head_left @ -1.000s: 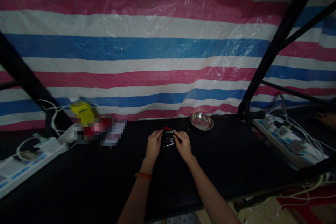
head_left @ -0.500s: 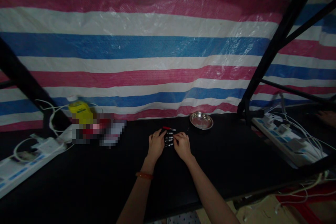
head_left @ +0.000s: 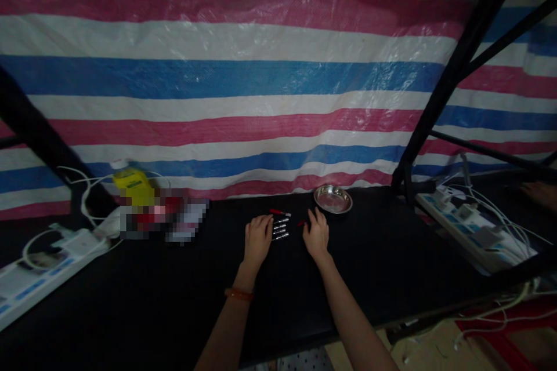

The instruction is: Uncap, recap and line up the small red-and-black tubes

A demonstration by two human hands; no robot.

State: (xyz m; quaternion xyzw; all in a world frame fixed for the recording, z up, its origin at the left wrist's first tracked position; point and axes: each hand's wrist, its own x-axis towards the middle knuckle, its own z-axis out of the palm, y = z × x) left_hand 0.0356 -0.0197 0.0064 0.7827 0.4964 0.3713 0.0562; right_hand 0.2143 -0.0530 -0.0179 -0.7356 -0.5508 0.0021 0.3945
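My left hand [head_left: 258, 235] lies on the black table with its fingers curled over the near ends of several thin silver metal rods [head_left: 281, 229]. The rods lie side by side, their thicker ends sticking out to the right; the parts beneath my fingers are hidden. Just beyond them is a slim red-handled tool [head_left: 279, 212] with a silver tip. To the right, apart from the rods, my right hand [head_left: 317, 234] is closed around a small red piece [head_left: 301, 223], of which only one end shows at the thumb.
A round shallow steel dish [head_left: 333, 200] stands behind my right hand. At left are a yellow bottle [head_left: 134, 184], blurred-out items and a white power strip [head_left: 39, 278]. Another power strip with plugs [head_left: 474, 223] lies right, near another person's hand [head_left: 539, 192]. Striped sheeting hangs behind.
My right hand has moved right, away from the rods and toward the dish, and the red piece now shows at its fingers. More of the rods is uncovered. My left hand stays put.
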